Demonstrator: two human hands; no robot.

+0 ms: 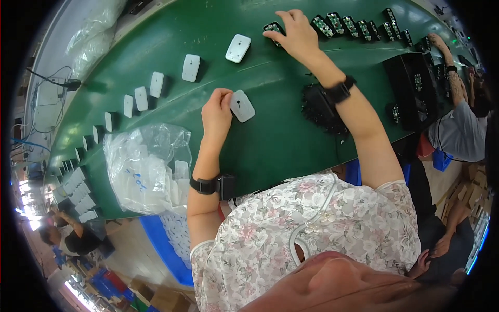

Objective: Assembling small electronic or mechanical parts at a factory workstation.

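Note:
My left hand (216,113) is closed, its thumb and forefinger pinching the edge of a white plastic cover (243,106) with a small dark hole, just over the green table. Farther off, my right hand (300,39) is open, thumb and fingers spread around a black case with a green circuit board (272,31); whether they touch it I cannot tell. To the right of that hand, similar black cases with boards (322,26) run in a row. Another white cover (238,48) lies on the table between my hands, farther back.
White units (191,68) curve away leftward along the green table (208,156). A clear plastic bag (148,169) of white parts sits left of my left arm. A pile of small black parts (325,109) and a black bin (410,91) are at right. Co-workers sit on both sides.

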